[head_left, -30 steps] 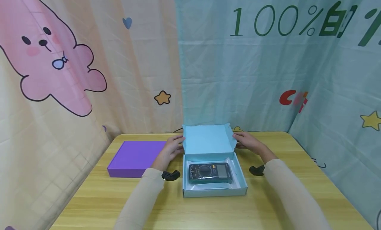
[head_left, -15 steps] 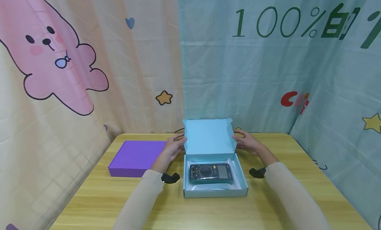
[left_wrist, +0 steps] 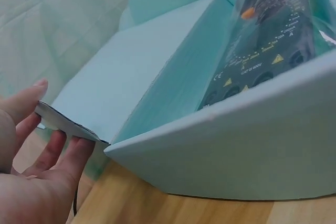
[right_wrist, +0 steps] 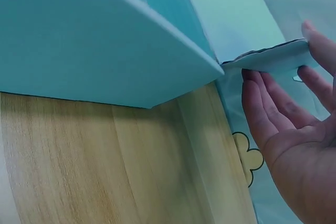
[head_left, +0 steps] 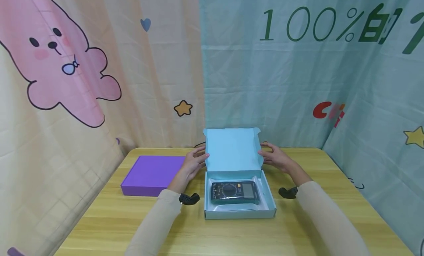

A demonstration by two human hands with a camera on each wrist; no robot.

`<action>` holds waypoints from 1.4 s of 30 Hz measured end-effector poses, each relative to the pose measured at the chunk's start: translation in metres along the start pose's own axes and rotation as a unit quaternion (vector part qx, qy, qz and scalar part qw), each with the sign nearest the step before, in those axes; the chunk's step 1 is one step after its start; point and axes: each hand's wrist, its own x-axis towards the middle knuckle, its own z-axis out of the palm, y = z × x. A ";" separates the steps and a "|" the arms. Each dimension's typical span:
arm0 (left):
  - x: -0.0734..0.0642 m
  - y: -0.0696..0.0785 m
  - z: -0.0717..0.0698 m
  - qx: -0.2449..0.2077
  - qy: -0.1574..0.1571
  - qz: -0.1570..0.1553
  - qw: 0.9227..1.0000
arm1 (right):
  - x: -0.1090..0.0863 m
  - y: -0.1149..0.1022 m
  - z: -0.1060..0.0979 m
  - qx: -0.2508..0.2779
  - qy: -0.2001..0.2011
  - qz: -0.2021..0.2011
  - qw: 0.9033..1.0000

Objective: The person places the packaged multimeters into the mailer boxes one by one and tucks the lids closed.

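A light blue cardboard box (head_left: 240, 214) stands on the table with its lid (head_left: 233, 150) raised at the back. Inside, a dark multimeter (head_left: 234, 192) with a round dial and grey screen lies in clear plastic wrap. My left hand (head_left: 193, 164) pinches the lid's left side flap (left_wrist: 65, 121), thumb on one face and fingertips against the other. On the opposite side, my right hand (head_left: 276, 158) holds the right side flap (right_wrist: 273, 56) the same way, between thumb and fingers. The left wrist view shows part of the meter's printed face.
A closed purple box (head_left: 152, 173) lies to the left, close by my left forearm. The wooden table (head_left: 232, 237) reaches back to hanging printed curtains (head_left: 281, 83), which stand just behind the raised lid.
The lid has swung upward, its top edge rising higher against the curtain. Both hands have stayed at its sides. The multimeter and the purple box have not moved.
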 end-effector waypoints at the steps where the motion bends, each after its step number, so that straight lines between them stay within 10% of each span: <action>1: 0.000 0.000 0.000 -0.003 -0.003 0.003 1.000 | -0.001 0.000 0.000 0.002 0.001 -0.002 1.000; 42: -0.018 -0.001 -0.004 0.046 -0.092 0.034 0.994 | -0.026 0.005 0.004 -0.008 0.004 -0.107 0.994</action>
